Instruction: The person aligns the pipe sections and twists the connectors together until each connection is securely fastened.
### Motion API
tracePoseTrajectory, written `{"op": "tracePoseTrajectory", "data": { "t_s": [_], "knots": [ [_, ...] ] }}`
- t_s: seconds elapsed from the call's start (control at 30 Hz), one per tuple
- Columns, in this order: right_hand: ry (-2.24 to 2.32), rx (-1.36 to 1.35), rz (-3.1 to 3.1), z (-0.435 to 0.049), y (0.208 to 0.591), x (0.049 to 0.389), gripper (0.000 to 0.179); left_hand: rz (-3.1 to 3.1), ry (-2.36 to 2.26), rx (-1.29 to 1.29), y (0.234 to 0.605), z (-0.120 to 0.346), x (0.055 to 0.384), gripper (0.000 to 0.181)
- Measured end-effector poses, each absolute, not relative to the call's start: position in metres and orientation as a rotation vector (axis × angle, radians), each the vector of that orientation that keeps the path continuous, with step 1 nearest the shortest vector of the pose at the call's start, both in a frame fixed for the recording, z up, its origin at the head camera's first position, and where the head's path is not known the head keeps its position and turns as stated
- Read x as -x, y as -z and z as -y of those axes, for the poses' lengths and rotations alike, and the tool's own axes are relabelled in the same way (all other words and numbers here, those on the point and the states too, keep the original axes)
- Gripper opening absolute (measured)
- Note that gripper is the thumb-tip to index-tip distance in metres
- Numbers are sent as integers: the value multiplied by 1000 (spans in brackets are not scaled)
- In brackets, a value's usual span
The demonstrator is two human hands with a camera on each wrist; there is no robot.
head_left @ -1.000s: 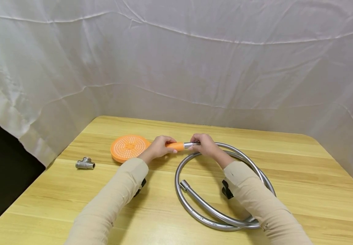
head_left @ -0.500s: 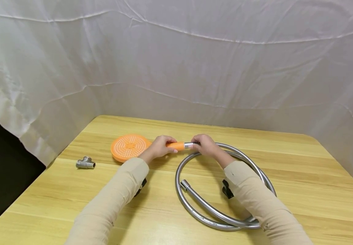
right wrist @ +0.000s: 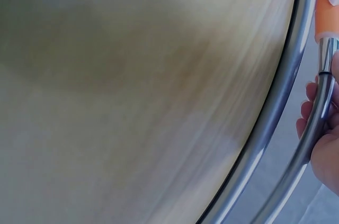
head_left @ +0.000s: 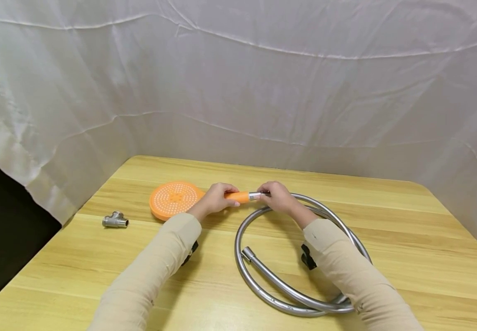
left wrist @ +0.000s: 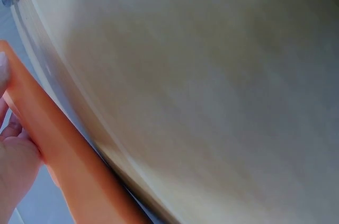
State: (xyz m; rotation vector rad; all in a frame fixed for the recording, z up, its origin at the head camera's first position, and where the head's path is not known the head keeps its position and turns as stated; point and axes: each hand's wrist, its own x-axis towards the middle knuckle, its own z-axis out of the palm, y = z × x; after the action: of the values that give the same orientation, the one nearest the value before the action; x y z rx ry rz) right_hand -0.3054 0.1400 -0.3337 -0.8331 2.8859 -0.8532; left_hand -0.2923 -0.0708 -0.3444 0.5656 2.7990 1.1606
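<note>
An orange shower head (head_left: 176,198) with a round perforated face lies at the left of the hands in the head view. My left hand (head_left: 217,197) grips its orange handle (left wrist: 69,144). At the handle's end sits the chrome connector (right wrist: 327,53) of a silver shower hose (head_left: 244,271). My right hand (head_left: 279,196) pinches this connector, thumb and fingertips around it. From there the hose curves off to the right in loops on the table. Its other end, a chrome nut (head_left: 248,253), lies inside the loop, near the front.
A metal tee fitting (head_left: 116,220) lies at the left of the wooden table (head_left: 77,276). White curtain cloth (head_left: 238,92) hangs behind and at both sides. The hose loops run beneath my right forearm.
Both hands stay in place on the handle and connector; the right fingers shift slightly around the connector. The hose loop and its loose end have slid a little left and toward the front.
</note>
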Motion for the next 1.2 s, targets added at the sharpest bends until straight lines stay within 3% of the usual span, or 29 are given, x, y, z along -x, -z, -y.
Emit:
{"op": "tracePoseTrajectory", "data": {
  "t_s": [0.17, 0.47, 1.2],
  "knots": [
    [911, 793, -2871, -141, 334, 305, 27, -2805, -1156, -588, 343, 71, 291, 33],
    [952, 730, -2910, -140, 338, 307, 19, -2803, -1157, -590, 345, 71, 293, 34],
    [778, 882, -2960, -143, 334, 308, 14, -2824, -1156, -597, 342, 69, 290, 35]
  ]
}}
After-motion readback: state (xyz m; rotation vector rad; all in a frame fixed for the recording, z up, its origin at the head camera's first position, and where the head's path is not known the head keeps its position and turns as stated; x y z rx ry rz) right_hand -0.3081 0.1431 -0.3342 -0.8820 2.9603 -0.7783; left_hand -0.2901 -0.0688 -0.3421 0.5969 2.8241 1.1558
